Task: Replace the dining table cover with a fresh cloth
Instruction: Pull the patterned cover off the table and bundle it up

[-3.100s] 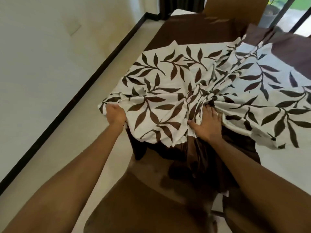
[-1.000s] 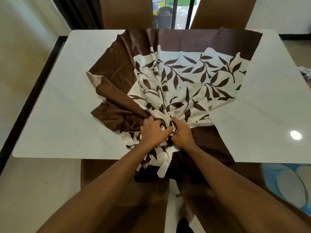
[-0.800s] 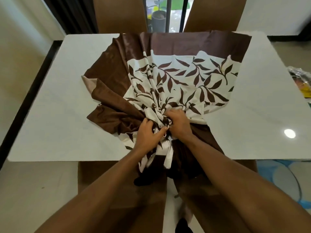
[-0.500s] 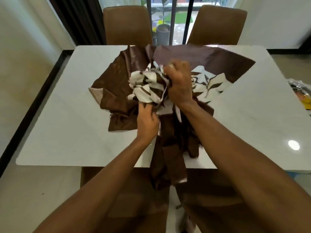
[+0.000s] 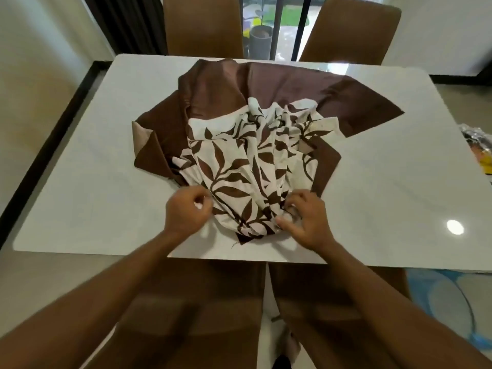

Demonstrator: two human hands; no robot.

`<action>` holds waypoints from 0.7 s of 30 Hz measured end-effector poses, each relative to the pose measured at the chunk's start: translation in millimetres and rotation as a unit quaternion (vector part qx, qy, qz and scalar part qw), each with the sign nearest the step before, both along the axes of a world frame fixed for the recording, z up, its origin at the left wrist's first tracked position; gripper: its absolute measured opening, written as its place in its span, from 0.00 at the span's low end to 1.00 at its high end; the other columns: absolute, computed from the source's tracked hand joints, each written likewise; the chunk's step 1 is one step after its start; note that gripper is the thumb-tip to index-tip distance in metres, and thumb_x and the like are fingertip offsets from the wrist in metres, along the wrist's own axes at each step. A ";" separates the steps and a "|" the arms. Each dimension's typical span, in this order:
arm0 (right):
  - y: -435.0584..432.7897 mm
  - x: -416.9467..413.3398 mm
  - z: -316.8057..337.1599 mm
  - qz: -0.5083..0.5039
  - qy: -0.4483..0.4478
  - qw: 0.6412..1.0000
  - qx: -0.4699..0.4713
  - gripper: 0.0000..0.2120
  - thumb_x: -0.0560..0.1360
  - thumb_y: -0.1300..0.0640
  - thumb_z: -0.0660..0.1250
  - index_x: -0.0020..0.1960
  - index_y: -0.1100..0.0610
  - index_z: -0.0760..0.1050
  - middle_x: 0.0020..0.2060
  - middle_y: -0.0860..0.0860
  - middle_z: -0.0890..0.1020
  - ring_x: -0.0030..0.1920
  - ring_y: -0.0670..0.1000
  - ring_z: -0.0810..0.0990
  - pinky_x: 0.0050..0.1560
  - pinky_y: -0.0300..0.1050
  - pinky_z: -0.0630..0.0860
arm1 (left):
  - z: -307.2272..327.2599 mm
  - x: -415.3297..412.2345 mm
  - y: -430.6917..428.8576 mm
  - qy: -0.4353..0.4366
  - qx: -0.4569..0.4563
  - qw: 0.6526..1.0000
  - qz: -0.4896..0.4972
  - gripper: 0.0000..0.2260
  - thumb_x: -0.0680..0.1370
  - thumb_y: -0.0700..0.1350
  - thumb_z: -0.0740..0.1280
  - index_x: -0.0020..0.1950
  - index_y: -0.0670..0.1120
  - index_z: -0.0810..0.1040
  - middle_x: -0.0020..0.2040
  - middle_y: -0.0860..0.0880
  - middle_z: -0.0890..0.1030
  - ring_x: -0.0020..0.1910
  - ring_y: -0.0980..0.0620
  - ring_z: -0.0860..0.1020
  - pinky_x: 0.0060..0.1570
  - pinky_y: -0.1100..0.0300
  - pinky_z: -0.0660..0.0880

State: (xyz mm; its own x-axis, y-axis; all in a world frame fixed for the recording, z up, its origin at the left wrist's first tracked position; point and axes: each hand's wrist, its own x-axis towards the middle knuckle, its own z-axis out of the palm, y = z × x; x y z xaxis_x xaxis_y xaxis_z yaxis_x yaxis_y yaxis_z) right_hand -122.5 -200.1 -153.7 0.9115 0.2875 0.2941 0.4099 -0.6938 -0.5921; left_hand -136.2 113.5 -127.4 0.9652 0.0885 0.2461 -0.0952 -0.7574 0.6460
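Note:
The old table cover [image 5: 234, 166], cream with brown leaves and a wide brown border, lies gathered in a crumpled heap on the middle of the white dining table [image 5: 87, 198]. Its near end narrows to a bunch close to the table's front edge. My left hand [image 5: 186, 214] is curled at the left side of that bunch, its fingers closed on a fold of cloth. My right hand [image 5: 306, 222] pinches the right side of the bunch. Both hands rest low on the tabletop.
Two brown chairs [image 5: 202, 25] stand at the far side, and two more [image 5: 202, 315] are tucked in below my arms. A plastic packet [image 5: 479, 150] lies at the table's right edge. A blue and white mat [image 5: 442, 302] covers the floor at right.
The cover was spread out, then gathered toward me and lifted in a bundle. Now it lies back on the table, and my hands have moved apart to either side of its near end.

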 end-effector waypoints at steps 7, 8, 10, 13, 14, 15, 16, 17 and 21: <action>30.9 100.9 29.3 -0.064 0.270 0.956 -0.091 0.66 0.55 0.24 0.76 0.81 0.37 0.42 0.82 0.51 0.45 0.82 0.61 0.44 0.77 0.69 0.53 | -2.4 130.7 18.5 0.186 0.032 0.976 0.111 0.41 0.68 0.72 0.68 0.75 0.55 0.63 0.74 0.45 0.68 0.73 0.43 0.67 0.68 0.40 0.68; 33.0 104.4 18.5 -0.053 0.310 0.936 -0.157 0.69 0.54 0.25 0.77 0.81 0.37 0.38 0.82 0.51 0.40 0.81 0.63 0.40 0.76 0.73 0.51 | -9.1 143.7 18.8 0.245 0.002 0.963 0.115 0.45 0.66 0.73 0.68 0.78 0.57 0.59 0.77 0.44 0.64 0.75 0.40 0.64 0.70 0.37 0.65; 38.5 96.3 -3.7 -0.046 0.324 0.921 -0.214 0.70 0.55 0.25 0.77 0.81 0.39 0.36 0.82 0.52 0.37 0.81 0.64 0.36 0.76 0.75 0.47 | -20.5 154.9 18.0 0.341 -0.013 0.931 0.126 0.48 0.65 0.74 0.69 0.79 0.59 0.54 0.79 0.42 0.60 0.76 0.36 0.61 0.72 0.36 0.62; 45.3 94.9 -17.4 -0.040 0.311 0.931 -0.188 0.70 0.56 0.26 0.77 0.82 0.42 0.37 0.82 0.52 0.36 0.80 0.64 0.33 0.76 0.72 0.42 | -17.4 171.1 1.2 0.368 -0.042 0.920 0.130 0.52 0.62 0.75 0.69 0.80 0.58 0.53 0.80 0.44 0.59 0.77 0.37 0.59 0.73 0.38 0.60; 44.6 96.1 -19.4 -0.037 0.305 0.933 -0.187 0.70 0.56 0.26 0.77 0.82 0.43 0.37 0.82 0.52 0.37 0.80 0.63 0.34 0.77 0.72 0.42 | -9.4 172.5 -11.5 0.365 -0.100 0.919 0.111 0.52 0.64 0.73 0.71 0.80 0.56 0.53 0.80 0.45 0.59 0.77 0.39 0.60 0.73 0.41 0.62; 42.6 98.0 -21.2 -0.036 0.288 0.939 -0.184 0.70 0.55 0.24 0.76 0.83 0.44 0.39 0.83 0.53 0.39 0.81 0.63 0.36 0.77 0.72 0.42 | -3.8 176.1 -27.6 0.362 -0.178 0.911 0.083 0.51 0.65 0.70 0.73 0.81 0.55 0.54 0.79 0.47 0.61 0.76 0.41 0.63 0.73 0.44 0.64; 41.6 97.9 -25.3 -0.037 0.262 0.948 -0.176 0.70 0.54 0.22 0.74 0.83 0.46 0.41 0.83 0.55 0.42 0.81 0.63 0.39 0.78 0.71 0.45 | 2.2 175.4 -44.6 0.361 -0.239 0.900 0.053 0.50 0.65 0.67 0.75 0.80 0.53 0.55 0.78 0.48 0.64 0.74 0.44 0.67 0.71 0.47 0.67; 43.4 93.7 -28.9 -0.047 0.240 0.957 -0.158 0.69 0.54 0.21 0.73 0.83 0.48 0.44 0.83 0.56 0.46 0.82 0.62 0.42 0.78 0.70 0.48 | 4.9 171.4 -61.5 0.362 -0.276 0.890 0.015 0.50 0.65 0.64 0.78 0.80 0.52 0.58 0.75 0.50 0.68 0.71 0.47 0.70 0.68 0.51 0.69; 63.8 55.0 -30.4 -0.085 0.235 0.968 -0.017 0.60 0.58 0.25 0.73 0.81 0.51 0.57 0.79 0.56 0.61 0.80 0.58 0.55 0.80 0.59 0.55 | 1.7 148.4 -106.9 0.331 -0.108 0.927 -0.142 0.53 0.63 0.53 0.83 0.80 0.52 0.55 0.74 0.52 0.69 0.71 0.52 0.68 0.66 0.60 0.65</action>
State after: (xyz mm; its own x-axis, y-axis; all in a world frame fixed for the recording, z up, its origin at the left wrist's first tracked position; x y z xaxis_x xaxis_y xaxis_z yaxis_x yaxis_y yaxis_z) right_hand -67.5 -136.3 -184.0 0.9773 0.1239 -0.1719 -0.0211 -0.7501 -0.6609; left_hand 12.2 6.6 -125.7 0.8905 -0.2146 -0.4011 0.1994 -0.6084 0.7682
